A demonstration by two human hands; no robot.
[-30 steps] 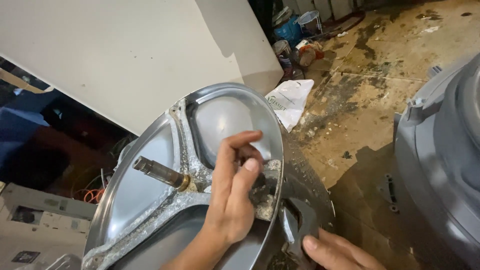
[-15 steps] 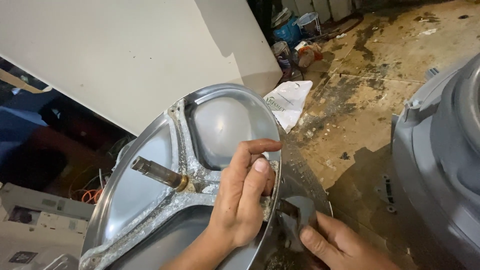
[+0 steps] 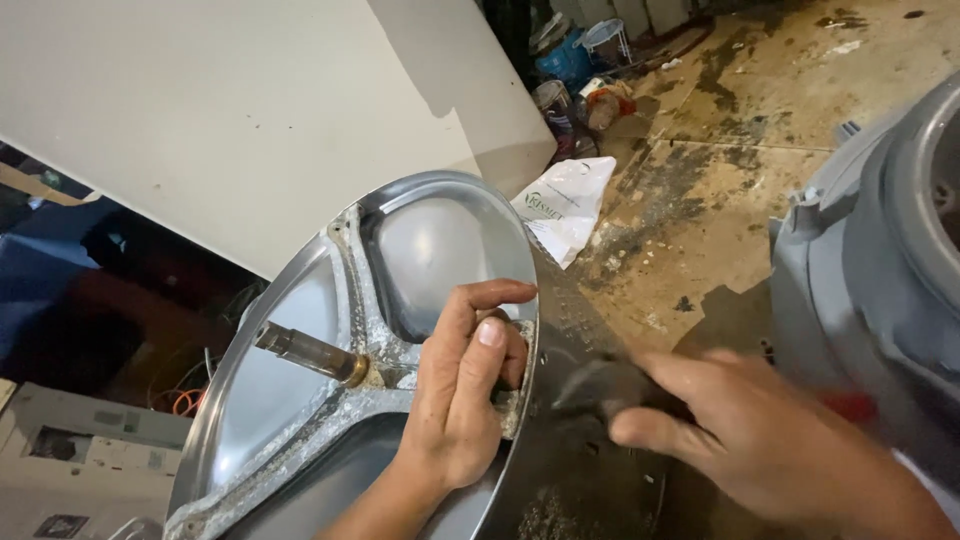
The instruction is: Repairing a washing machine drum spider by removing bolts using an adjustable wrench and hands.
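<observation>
A stainless steel washer drum (image 3: 430,240) stands tilted on its edge, its back facing me. A corroded three-armed metal bracket (image 3: 350,270) crosses that back, and a steel shaft (image 3: 305,350) sticks out of its hub. My left hand (image 3: 465,390) grips the end of the right bracket arm at the drum's rim, fingers curled around it. My right hand (image 3: 760,440) is blurred and lies over the drum's dark side wall (image 3: 570,470), fingers stretched left. A dark blurred shape sits at its fingertips; whether the hand holds it is unclear.
A grey plastic outer tub (image 3: 880,260) stands close on the right. A large white panel (image 3: 250,110) leans behind the drum. A white plastic bag (image 3: 565,200) and paint cans (image 3: 565,50) lie on the stained concrete floor (image 3: 720,170). A white appliance part (image 3: 70,460) sits at lower left.
My right hand has come up from the lower edge and swept left across the drum's side wall. My left hand keeps its grip on the bracket arm, its fingers now curled tighter.
</observation>
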